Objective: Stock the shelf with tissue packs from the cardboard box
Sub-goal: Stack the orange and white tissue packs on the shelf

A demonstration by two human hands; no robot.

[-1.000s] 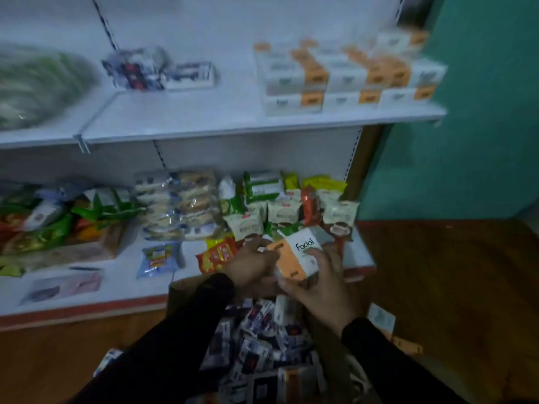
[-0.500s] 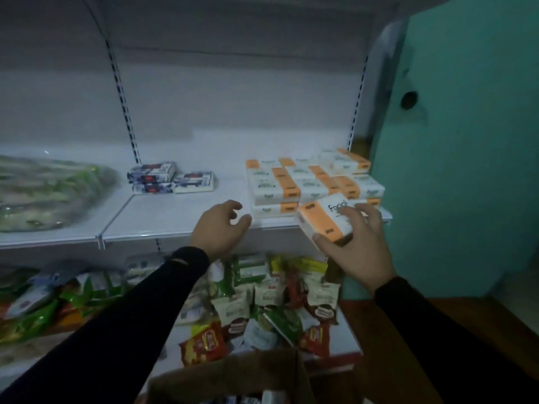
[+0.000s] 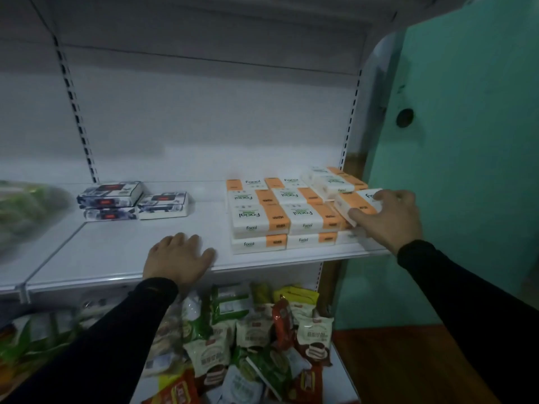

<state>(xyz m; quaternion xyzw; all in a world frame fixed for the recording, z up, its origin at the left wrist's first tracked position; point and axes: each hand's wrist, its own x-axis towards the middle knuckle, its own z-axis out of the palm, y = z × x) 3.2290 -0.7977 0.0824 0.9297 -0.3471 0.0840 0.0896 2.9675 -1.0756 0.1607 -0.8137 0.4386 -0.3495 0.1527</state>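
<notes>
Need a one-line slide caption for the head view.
Right hand sets an orange-and-white tissue pack onto the stack; left hand rests open on the shelf edge.

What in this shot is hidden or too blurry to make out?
- Head view: the green bag at the left edge is blurred and cut off; its contents are unreadable.
- The tissue pack in the right hand has its printed word covered by fingers.
- The cardboard box is out of frame.
- Labels on the snack packets below are too dim to read.
</notes>
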